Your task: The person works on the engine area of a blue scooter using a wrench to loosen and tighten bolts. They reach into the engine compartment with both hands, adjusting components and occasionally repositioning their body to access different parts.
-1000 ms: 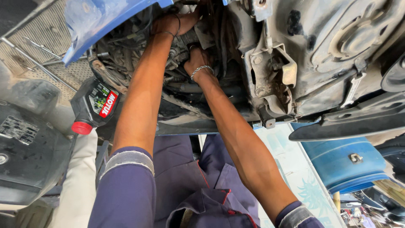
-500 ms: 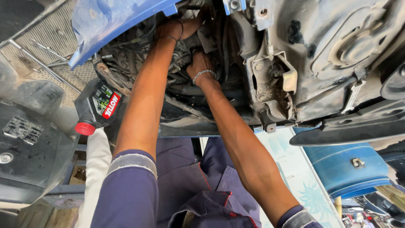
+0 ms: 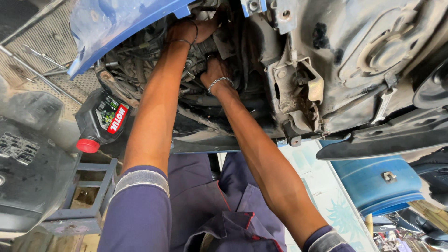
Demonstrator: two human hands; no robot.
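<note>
- Both arms reach up into the dirty underside of a car (image 3: 354, 56), behind a blue body panel (image 3: 112, 28) at the far left.
- The left hand (image 3: 189, 32) is curled round a grimy engine part (image 3: 200, 58) deep among hoses and cables; its fingers are mostly hidden, so I cannot tell how tightly it grips.
- The right hand (image 3: 215, 72), with a chain bracelet at the wrist, is closed on the same part from just below, fingers wrapped and tucked out of sight.
- The part sits high in the cavity, between the two hands, left of a rusty metal bracket (image 3: 298, 93).
- It looks rigid, metal and probably greasy, so likely slippery and fairly heavy; a firm grasp on its solid body rather than on the soft hoses seems safest.
- Its long axis and the way it points cannot be made out.
- A dark oil bottle (image 3: 102, 119) with a red cap lies left of the arms; a blue drum (image 3: 378, 182) stands near right.
</note>
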